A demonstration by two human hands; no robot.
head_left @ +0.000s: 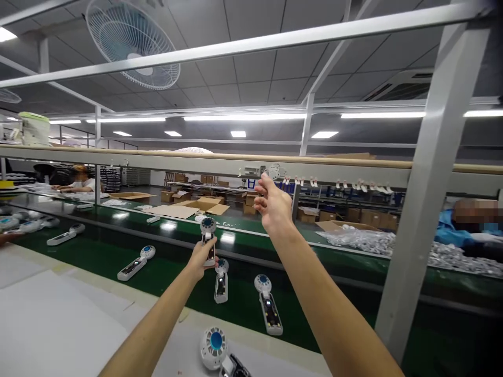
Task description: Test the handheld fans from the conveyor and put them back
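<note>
My left hand (201,257) is closed around the handle of a white handheld fan (208,226), its round head upward and dark insides showing in the handle. My right hand (273,203) is raised in front of the metal rail, fingers partly curled and apart, with nothing visible in them. Just behind its fingertips, a pale round part (275,170) is at the rail. Below my hands, two similar fans, a nearer fan (222,283) and one further right (269,306), lie on the green conveyor belt with opened handles. Another fan (214,347) rests on the white worktop closest to me.
More fans lie along the belt to the left, including one fan (135,263). A thick metal post (428,173) stands at the right. Small tagged pieces (361,185) hang under the rail (176,163). Across the belt are cartons (204,205), silvery packets (357,240) and other people.
</note>
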